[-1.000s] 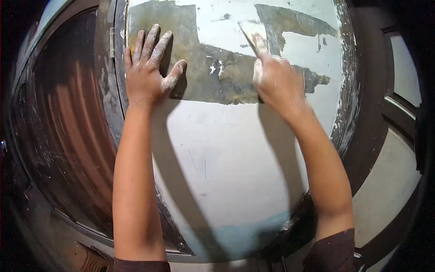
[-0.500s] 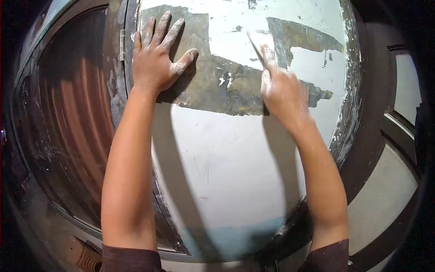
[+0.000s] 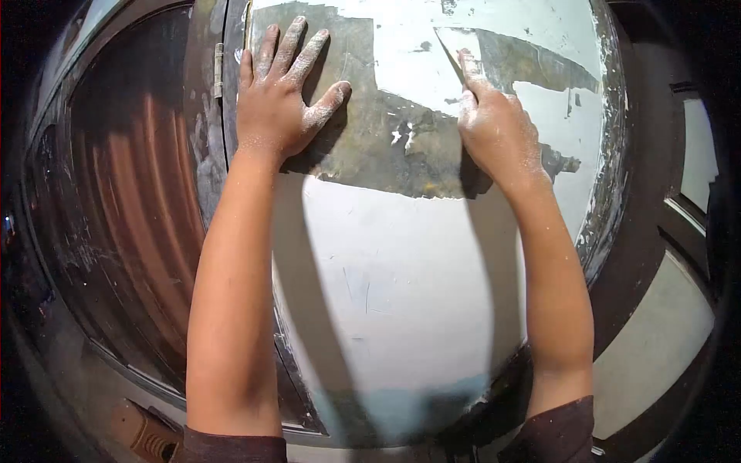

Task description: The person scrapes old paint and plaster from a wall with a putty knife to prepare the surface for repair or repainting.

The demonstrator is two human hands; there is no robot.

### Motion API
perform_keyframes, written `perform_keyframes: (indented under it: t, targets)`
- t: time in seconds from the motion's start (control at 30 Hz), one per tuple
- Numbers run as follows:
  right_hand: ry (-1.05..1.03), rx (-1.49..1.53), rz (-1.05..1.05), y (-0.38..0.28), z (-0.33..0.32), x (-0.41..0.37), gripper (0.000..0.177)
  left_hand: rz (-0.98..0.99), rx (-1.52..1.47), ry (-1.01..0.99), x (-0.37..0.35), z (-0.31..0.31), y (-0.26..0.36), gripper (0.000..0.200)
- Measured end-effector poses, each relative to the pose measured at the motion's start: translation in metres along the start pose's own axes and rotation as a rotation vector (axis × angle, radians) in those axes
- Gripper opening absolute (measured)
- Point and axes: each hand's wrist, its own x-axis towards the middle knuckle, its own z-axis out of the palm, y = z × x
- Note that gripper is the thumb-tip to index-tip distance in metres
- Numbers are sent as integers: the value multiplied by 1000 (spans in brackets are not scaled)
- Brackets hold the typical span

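My left hand (image 3: 272,108) lies flat on a partly peeled panel, fingers spread and dusted white, on a bare grey-brown patch (image 3: 351,139) near the left edge. My right hand (image 3: 498,127) is wrapped round a putty knife (image 3: 465,48), with its index finger stretched along the blade. The wide end of the blade is against the panel at the upper middle, between a white coated area (image 3: 409,73) and a bare strip (image 3: 532,62). The knife's handle is hidden in my palm. White dust covers the right fingers too.
Smooth white surface (image 3: 401,270) spreads below the bare patch, with a few scratches and a bluish band (image 3: 417,401) at the bottom. A hinge (image 3: 218,71) and a dark frame with a brown curtain (image 3: 147,201) stand left. Dark framing with pale panels (image 3: 656,347) is at right.
My right hand and the putty knife have moved up the panel a little. The left hand stays flat in the same place, while the whole view has shifted slightly.
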Motion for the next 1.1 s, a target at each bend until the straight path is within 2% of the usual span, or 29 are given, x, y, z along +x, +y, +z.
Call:
perform_keyframes:
  t: [0.2, 0.33, 0.37, 0.47, 0.63, 0.73, 0.8, 0.9, 0.97, 1.0, 1.1]
  targets:
    - [-24, -1, -3, -1, 22, -58, 63, -8, -41, 33, -1, 2, 1, 72]
    - [-56, -52, 43, -8, 3, -22, 55, 12, -52, 51, -1, 2, -2, 72]
    - [34, 5, 18, -2, 5, -8, 51, -1, -36, 47, -2, 3, 0, 72]
    - [40, -18, -2, 3, 5, 3, 51, 36, 2, 59, -2, 7, -6, 71]
    - [-5, 14, 47, -3, 20, -66, 55, 23, -21, 66, -2, 2, -1, 68]
    - [-2, 6, 36, -2, 19, -47, 57, 0, -26, 28, 0, -10, 5, 69]
    - [-11, -24, 80, -12, 2, -18, 44, -23, -41, -19, 0, -13, 6, 72]
    - [35, -18, 60, 5, 13, 2, 44, -51, -68, -33, 0, -13, 7, 72]
    - [13, -45, 16, 4, 14, -22, 49, -41, -63, -20, 0, -13, 7, 71]
    - [-2, -42, 26, 3, 17, -39, 54, -27, -57, -5, 0, -13, 6, 71]
    - [-35, -45, 66, 0, 21, -63, 57, -25, -87, 11, 0, -14, 8, 70]
